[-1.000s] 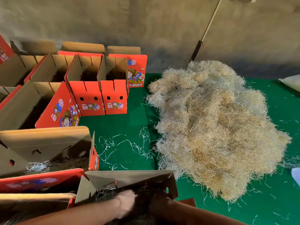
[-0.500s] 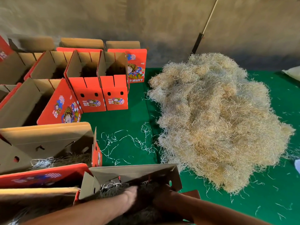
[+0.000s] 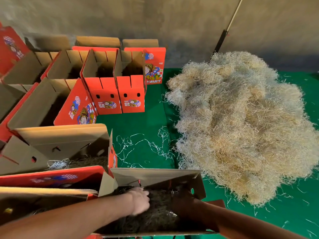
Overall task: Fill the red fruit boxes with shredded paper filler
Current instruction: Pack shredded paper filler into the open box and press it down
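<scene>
we are on the pressing step, we think. both our hands are down inside the near box [image 3: 155, 176], pushing the paper [image 3: 160, 214] flat on its floor.

our left hand [image 3: 139, 200] lies on top of the dark paper. its fingers look spread a bit and mostly straight, resting on the paper, not gripping it. our right hand [image 3: 183, 197] is deep in the shadow on the right side of the box. we cannot tell how its fingers lie.

the paper in the box sits right under our left fingers, touching them. the big pile [image 3: 241, 121] waits on the green table [image 3: 138, 128], just to the right of the box.

next we likely need more paper, so one hand must lift out and reach right to the pile. more boxes [image 3: 103, 94] stand open at the back.
</scene>
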